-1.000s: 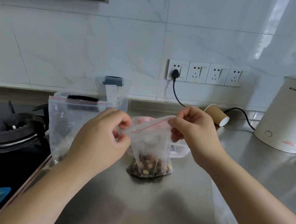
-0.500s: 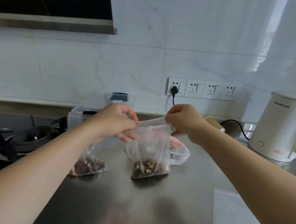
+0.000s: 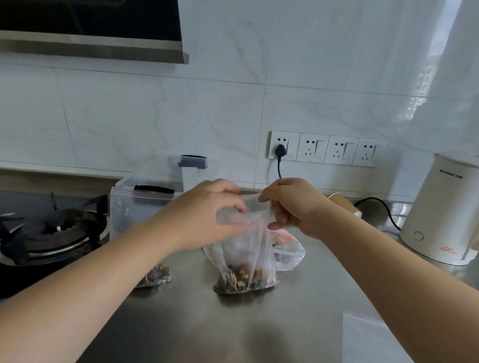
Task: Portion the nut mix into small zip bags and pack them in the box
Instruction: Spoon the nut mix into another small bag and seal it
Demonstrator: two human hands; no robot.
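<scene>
On steel counter, both hands (image 3: 205, 216) pinching nut bag (image 3: 247, 258), unreadable kettle (image 3: 452, 207) logo

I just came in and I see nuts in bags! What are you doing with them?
A person is packing nuts into little zip bags on a steel counter. Both hands hold the top of one small bag with nuts at its bottom: the left hand pinches one end of the zip strip, the right hand the other. Another bag of nuts stands to the left, by the stove. The clear box waits behind, and neither bag is in it yet.
</scene>
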